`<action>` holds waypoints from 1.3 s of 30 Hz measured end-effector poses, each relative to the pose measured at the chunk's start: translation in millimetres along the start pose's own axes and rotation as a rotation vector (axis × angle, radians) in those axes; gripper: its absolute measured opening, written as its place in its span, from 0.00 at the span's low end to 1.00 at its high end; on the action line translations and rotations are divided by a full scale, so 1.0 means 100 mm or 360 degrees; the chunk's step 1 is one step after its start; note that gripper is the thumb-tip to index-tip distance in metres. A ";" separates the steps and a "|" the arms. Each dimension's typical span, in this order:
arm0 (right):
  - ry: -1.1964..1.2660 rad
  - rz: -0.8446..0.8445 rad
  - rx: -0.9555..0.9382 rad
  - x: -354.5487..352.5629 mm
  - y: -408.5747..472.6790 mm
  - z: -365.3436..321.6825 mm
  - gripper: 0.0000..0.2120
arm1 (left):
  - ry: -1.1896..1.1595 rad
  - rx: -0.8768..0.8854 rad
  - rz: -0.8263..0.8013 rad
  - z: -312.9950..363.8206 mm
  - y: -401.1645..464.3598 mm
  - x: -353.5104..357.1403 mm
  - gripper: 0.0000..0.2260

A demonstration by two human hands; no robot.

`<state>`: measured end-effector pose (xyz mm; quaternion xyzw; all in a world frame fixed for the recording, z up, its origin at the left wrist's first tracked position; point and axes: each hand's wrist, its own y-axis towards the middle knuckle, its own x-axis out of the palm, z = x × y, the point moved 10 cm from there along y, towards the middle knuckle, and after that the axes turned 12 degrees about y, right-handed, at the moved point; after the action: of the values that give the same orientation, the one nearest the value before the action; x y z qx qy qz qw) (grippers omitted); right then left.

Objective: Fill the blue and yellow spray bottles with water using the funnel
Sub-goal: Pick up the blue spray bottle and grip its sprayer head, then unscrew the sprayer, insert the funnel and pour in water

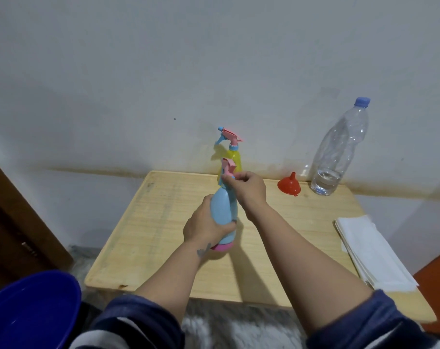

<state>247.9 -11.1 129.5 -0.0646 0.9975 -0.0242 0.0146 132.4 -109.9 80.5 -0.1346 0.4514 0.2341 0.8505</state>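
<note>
Both hands on blue spray bottle (224,210): left hand (205,224) grips body, right hand (249,188) pinches pink nozzle head (227,170).

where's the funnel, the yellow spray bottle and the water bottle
funnel (289,185): head view, on its red cone.
yellow spray bottle (235,157): head view, on its yellow shoulder.
water bottle (339,152): head view, on its clear body.

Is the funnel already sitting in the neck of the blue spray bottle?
No, the red funnel lies on the table beside the water bottle, while the blue spray bottle has its spray head on.
</note>
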 end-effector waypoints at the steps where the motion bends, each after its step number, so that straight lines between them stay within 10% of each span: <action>1: 0.0048 -0.0007 0.0006 -0.02 -0.01 0.00 0.16 | -0.0026 -0.0004 -0.0010 -0.04 -0.02 0.02 0.32; 12: 0.0315 0.0288 0.0071 -0.67 0.40 -0.18 0.10 | -0.0243 -0.0051 -0.0046 -0.58 -0.10 0.24 0.34; 24: -0.0294 0.0014 0.0881 -0.70 -0.04 1.60 0.12 | -0.0537 0.0116 -0.0071 -0.63 0.23 0.33 0.33; 39: -0.0603 0.0145 0.0772 -1.02 -0.12 1.80 0.17 | -0.0515 0.0215 -0.0065 -0.67 0.26 0.45 0.37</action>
<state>356.5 -18.2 -47.0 -0.0177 0.9440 -0.2485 0.2163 93.5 -104.3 5.6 -0.0468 0.3204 0.2046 0.9238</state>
